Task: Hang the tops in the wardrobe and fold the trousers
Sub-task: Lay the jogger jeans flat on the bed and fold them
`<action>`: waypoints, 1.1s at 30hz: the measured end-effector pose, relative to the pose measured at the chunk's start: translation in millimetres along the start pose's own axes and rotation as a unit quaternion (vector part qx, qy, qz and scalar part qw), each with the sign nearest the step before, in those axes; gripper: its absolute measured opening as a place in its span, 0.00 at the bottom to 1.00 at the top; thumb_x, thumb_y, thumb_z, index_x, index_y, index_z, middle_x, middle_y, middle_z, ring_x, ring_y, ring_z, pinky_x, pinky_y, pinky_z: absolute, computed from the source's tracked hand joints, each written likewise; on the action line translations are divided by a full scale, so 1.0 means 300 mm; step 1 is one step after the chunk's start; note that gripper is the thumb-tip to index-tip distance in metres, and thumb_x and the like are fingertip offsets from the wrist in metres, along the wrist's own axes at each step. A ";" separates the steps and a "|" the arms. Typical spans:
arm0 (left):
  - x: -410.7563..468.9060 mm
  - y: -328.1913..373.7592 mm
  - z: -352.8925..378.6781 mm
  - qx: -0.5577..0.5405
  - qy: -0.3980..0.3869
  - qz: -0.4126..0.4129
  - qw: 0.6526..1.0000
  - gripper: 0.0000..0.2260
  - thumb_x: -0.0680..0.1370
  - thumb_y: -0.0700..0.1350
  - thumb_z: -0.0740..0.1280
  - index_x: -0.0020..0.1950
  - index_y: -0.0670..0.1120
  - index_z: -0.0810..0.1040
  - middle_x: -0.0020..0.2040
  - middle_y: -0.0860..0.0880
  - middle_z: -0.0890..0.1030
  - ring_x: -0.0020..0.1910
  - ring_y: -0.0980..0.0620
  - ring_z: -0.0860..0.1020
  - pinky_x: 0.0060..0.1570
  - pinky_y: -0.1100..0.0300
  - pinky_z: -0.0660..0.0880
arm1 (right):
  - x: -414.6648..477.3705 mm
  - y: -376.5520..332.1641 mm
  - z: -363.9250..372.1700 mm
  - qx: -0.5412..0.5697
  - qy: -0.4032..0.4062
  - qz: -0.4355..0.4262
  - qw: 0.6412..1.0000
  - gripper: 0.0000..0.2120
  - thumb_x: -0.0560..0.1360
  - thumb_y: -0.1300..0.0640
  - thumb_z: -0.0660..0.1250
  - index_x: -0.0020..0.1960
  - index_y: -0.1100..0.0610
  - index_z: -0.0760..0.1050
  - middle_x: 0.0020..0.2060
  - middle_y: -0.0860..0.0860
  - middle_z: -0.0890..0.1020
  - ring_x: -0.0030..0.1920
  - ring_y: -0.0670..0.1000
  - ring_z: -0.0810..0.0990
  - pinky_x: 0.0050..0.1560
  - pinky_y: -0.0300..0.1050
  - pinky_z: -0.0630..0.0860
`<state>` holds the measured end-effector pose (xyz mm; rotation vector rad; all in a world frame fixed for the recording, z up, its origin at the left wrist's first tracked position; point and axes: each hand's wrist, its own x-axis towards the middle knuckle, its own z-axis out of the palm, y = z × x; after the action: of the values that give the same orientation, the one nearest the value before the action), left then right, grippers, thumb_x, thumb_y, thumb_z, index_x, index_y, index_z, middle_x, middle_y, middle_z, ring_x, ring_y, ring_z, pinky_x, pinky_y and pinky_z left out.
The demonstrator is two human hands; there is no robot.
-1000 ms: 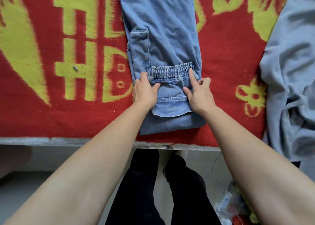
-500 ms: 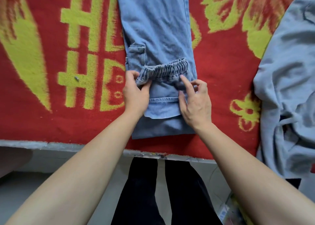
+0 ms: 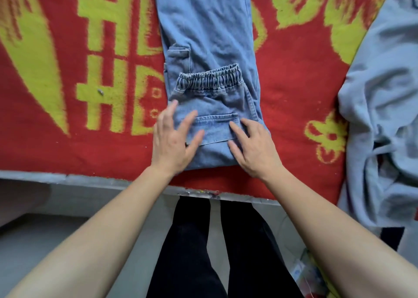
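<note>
Soft, even daylight fills the scene, bright with no glare or hard highlights. Faint shadows sit under the left hand (image 3: 173, 143) and right hand (image 3: 254, 148), both slightly smeared by motion blur. The red and yellow woven blanket (image 3: 67, 89) looks fuzzy, its pattern edges soft. Wide-angle distortion bows the pale bed edge (image 3: 95, 180) and stretches the forearms toward the corners.

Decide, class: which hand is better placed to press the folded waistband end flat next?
Left, marginally. The left hand lies spread open on the folded flap of the jeans; the right hand sits at its edge, partly off the cloth.
</note>
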<state>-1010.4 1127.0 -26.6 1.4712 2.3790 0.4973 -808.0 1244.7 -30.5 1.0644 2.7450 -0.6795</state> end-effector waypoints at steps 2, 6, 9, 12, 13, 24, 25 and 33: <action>-0.077 -0.015 0.024 0.036 -0.123 0.049 0.991 0.38 0.71 0.69 0.66 0.76 0.51 0.67 0.78 0.40 0.59 0.76 0.39 0.59 0.68 0.42 0.64 | -0.042 0.007 0.006 -0.013 -0.048 -0.019 0.999 0.32 0.77 0.39 0.64 0.74 0.60 0.70 0.70 0.67 0.69 0.70 0.66 0.69 0.72 0.60 0.65; -0.106 -0.020 0.053 0.158 -0.273 0.047 0.948 0.59 0.61 0.64 0.77 0.80 0.51 0.43 0.80 0.40 0.41 0.79 0.39 0.42 0.70 0.38 0.61 | -0.071 0.022 0.014 -0.106 -0.161 -0.071 0.979 0.48 0.71 0.33 0.66 0.80 0.57 0.55 0.77 0.68 0.54 0.78 0.66 0.52 0.78 0.61 0.52; -0.080 -0.003 0.063 0.175 -0.247 0.044 0.952 0.50 0.68 0.49 0.74 0.81 0.50 0.46 0.80 0.40 0.46 0.79 0.38 0.48 0.71 0.40 0.59 | -0.046 0.014 0.019 -0.169 -0.197 -0.058 0.964 0.44 0.73 0.55 0.67 0.81 0.56 0.46 0.77 0.68 0.52 0.78 0.65 0.51 0.78 0.59 0.51; -0.067 0.005 0.050 0.167 -0.219 0.034 0.961 0.43 0.68 0.45 0.72 0.79 0.44 0.55 0.79 0.42 0.57 0.76 0.42 0.59 0.73 0.43 0.55 | -0.017 -0.014 0.010 -0.186 -0.136 -0.056 0.971 0.37 0.74 0.64 0.60 0.81 0.61 0.50 0.66 0.65 0.71 0.65 0.65 0.72 0.64 0.57 0.69; -0.067 0.010 0.042 0.168 -0.216 0.034 0.961 0.41 0.68 0.44 0.71 0.78 0.43 0.58 0.78 0.42 0.61 0.75 0.43 0.62 0.73 0.44 0.54 | -0.015 -0.024 0.005 -0.190 -0.131 -0.053 0.971 0.37 0.74 0.64 0.59 0.80 0.62 0.50 0.60 0.63 0.74 0.58 0.64 0.74 0.58 0.55 0.71; -0.115 0.115 -0.168 0.052 -0.376 -0.073 0.922 0.21 0.71 0.42 0.64 0.64 0.51 0.70 0.51 0.42 0.81 0.47 0.38 0.77 0.44 0.51 0.76 | -0.055 -0.092 -0.215 -0.119 -0.311 -0.013 0.943 0.15 0.67 0.53 0.66 0.53 0.53 0.76 0.47 0.54 0.81 0.50 0.59 0.82 0.43 0.46 0.76; -0.123 0.134 -0.200 0.039 -0.398 -0.086 0.912 0.20 0.70 0.42 0.63 0.62 0.51 0.71 0.48 0.43 0.81 0.43 0.40 0.78 0.43 0.50 0.78 | -0.066 -0.097 -0.242 -0.126 -0.332 -0.024 0.935 0.12 0.66 0.52 0.66 0.49 0.53 0.76 0.42 0.53 0.82 0.47 0.58 0.82 0.40 0.43 0.74; -0.141 0.273 -0.333 -0.056 -0.529 -0.098 0.841 0.08 0.68 0.43 0.70 0.45 0.50 0.75 0.37 0.52 0.79 0.37 0.51 0.78 0.34 0.61 0.74 | -0.131 -0.081 -0.404 -0.031 -0.491 0.036 0.870 0.12 0.60 0.54 0.72 0.40 0.59 0.82 0.30 0.51 0.83 0.32 0.52 0.83 0.34 0.45 0.80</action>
<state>-969.4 1109.5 101.9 1.0004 1.5189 -0.2162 -788.8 1259.3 96.9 0.5450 1.8102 -0.8100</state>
